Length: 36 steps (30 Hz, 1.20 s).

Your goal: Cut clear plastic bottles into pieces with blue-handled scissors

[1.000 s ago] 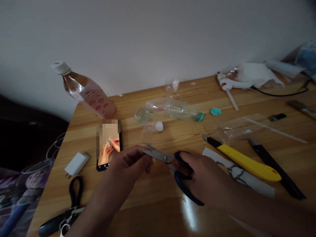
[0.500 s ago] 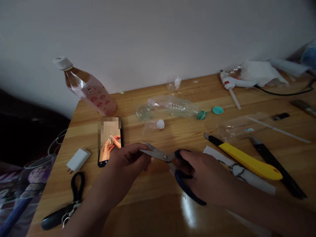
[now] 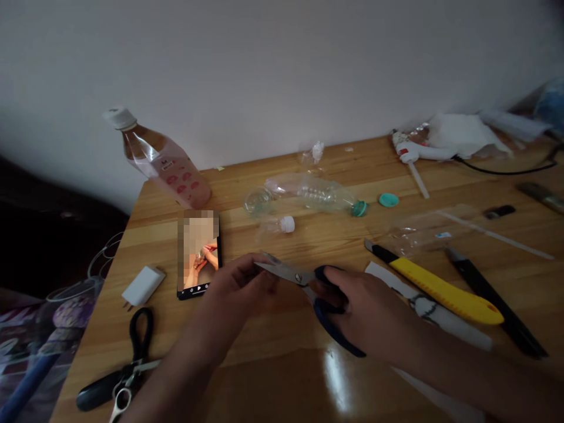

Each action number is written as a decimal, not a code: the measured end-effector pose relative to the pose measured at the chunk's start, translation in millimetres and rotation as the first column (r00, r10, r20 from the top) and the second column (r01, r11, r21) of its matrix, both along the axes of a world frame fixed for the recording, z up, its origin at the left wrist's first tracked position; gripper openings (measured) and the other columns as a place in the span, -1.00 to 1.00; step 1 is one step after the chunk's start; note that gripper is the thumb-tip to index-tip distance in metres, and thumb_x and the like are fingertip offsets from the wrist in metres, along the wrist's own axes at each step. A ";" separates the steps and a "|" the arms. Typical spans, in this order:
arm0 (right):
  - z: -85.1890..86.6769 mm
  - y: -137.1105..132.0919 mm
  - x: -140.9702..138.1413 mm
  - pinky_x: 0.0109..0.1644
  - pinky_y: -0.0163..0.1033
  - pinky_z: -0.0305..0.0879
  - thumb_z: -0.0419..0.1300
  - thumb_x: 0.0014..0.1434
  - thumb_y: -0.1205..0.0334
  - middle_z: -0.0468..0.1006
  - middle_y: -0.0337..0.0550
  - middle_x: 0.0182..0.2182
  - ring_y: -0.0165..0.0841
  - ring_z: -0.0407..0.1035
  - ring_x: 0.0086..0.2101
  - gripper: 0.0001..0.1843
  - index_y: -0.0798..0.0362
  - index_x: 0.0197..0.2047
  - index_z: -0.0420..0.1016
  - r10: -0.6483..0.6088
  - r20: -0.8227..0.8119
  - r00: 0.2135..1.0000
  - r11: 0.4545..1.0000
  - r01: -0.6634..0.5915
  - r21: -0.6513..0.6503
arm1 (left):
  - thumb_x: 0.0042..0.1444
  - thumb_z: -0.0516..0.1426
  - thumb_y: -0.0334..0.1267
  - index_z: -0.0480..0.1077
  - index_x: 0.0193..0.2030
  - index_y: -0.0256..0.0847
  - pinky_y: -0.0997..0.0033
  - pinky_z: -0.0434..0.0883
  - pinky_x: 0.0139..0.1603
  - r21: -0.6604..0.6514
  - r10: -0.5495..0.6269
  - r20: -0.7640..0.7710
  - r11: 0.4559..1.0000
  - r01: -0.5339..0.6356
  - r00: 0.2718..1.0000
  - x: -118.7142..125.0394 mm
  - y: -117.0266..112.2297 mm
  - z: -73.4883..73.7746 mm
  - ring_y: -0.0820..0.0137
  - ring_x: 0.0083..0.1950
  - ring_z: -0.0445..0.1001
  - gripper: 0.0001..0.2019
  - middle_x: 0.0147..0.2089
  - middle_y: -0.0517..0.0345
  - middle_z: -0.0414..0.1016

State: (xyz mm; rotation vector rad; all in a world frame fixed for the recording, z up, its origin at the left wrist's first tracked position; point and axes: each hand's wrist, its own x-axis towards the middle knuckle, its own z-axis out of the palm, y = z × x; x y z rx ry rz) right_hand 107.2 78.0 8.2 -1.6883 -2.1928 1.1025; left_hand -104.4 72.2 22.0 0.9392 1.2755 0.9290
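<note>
A wooden table (image 3: 273,370) is carrying a phone (image 3: 199,252) near the left hand (image 3: 240,286) and a teal cap (image 3: 389,200) beyond the right hand (image 3: 366,302).

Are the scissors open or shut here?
Slightly open: the scissors in the right hand have their blade tips apart, near the left hand.

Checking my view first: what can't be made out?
Head view: whether the bare left hand holds anything; fingers and blur hide it.
Head view: upper screen of the black rectangular phone, hidden by pixelation.
Head view: dark-blue plastic scissor handles, partly covered by the right hand.
</note>
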 end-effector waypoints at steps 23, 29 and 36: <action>-5.5 -0.7 5.2 -0.41 -0.26 0.19 0.21 0.10 0.26 0.52 -0.28 -0.47 -0.34 0.36 -0.47 -0.89 -0.06 -0.38 0.32 0.009 -0.032 0.999 1.000 -0.008 0.015 | 0.10 0.29 -0.23 0.54 -0.35 -0.19 0.58 0.15 -0.52 -0.038 0.134 0.162 0.991 -0.129 0.978 12.0 -3.7 -13.4 0.59 -0.57 0.21 -0.91 -0.60 0.34 0.34; -8.7 -0.4 6.8 -0.39 -0.25 0.21 0.21 0.10 0.26 0.54 -0.29 -0.44 -0.34 0.38 -0.45 -0.91 -0.07 -0.35 0.33 0.032 -0.025 0.999 0.999 -0.031 0.019 | 0.04 0.28 -0.30 0.53 -0.39 -0.18 0.56 0.12 -0.54 -0.050 0.032 0.063 0.998 -0.029 0.998 2.5 -0.1 -1.0 0.58 -0.58 0.16 -0.96 -0.63 0.35 0.30; -7.0 -2.1 4.8 -0.40 -0.23 0.20 0.21 0.07 0.26 0.54 -0.29 -0.46 -0.33 0.38 -0.46 -0.89 -0.06 -0.39 0.32 0.046 0.000 0.999 0.998 -0.046 0.030 | -0.03 0.31 -0.27 0.55 -0.41 -0.17 0.55 0.12 -0.57 -0.055 0.009 -0.055 0.998 -0.012 0.998 -3.2 2.9 5.7 0.58 -0.59 0.16 -0.94 -0.60 0.33 0.34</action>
